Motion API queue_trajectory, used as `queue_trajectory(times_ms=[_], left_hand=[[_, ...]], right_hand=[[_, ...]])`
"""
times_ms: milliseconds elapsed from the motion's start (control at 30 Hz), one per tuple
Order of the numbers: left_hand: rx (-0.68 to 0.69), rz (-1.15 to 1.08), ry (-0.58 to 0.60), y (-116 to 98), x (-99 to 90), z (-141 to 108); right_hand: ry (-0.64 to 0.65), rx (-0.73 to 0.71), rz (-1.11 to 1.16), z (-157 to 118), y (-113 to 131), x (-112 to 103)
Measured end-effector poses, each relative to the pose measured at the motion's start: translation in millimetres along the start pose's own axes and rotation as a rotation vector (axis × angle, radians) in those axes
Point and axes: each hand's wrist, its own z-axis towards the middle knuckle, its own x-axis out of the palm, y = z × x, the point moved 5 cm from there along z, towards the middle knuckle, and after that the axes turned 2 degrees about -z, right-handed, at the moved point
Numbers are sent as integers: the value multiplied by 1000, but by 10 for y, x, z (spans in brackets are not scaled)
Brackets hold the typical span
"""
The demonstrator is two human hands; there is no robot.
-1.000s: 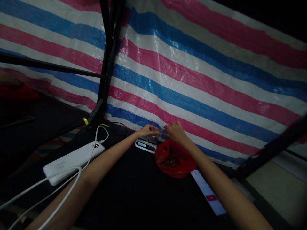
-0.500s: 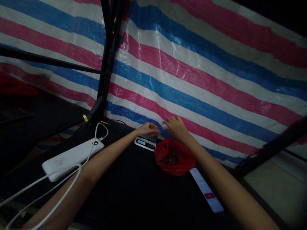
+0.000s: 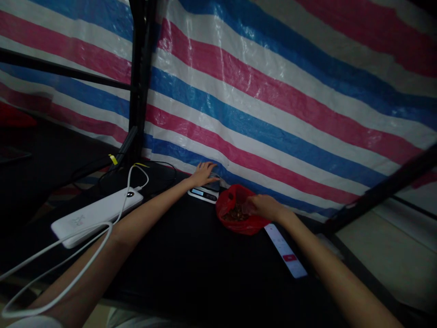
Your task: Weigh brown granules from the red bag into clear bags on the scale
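A small white scale (image 3: 204, 195) with a lit display lies on the black table near the striped sheet. My left hand (image 3: 204, 174) is over its back part, fingers apart, with nothing gripped between them. To the right of the scale stands an open red plastic bag (image 3: 243, 226) holding small brown pieces (image 3: 235, 213). My right hand (image 3: 262, 206) reaches into the bag's right side, its fingers closed around a small clear object whose shape is hard to make out in the dim light.
A phone (image 3: 286, 251) with a lit screen lies right of the bag. On the left are a white power bank (image 3: 97, 216) and looping white cables (image 3: 109, 234). A black metal frame (image 3: 136, 86) stands before the striped sheet (image 3: 239, 114).
My right hand has moved down from above the scale into the red bag. My left hand has let go of the clear plastic and spread its fingers. The view has shifted slightly.
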Motion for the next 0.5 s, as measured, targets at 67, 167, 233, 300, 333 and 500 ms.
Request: queue_trajectory(times_ms=[67, 167, 233, 300, 333, 500], left_hand=[[74, -49, -187, -262, -228, 24], [324, -108, -162, -780, -464, 54], [517, -75, 14, -1100, -463, 19], [633, 5, 128, -1294, -384, -56], [659, 54, 146, -1341, -330, -93], [555, 313, 248, -1216, 7, -178]], right_hand=[[-60, 24, -66, 70, 59, 98], [-135, 28, -139, 217, 146, 221], [-163, 24, -159, 316, 192, 289], [-170, 36, -137, 396, 218, 338], [-166, 41, -116, 423, 228, 354], [-146, -27, -83, 430, 317, 329]])
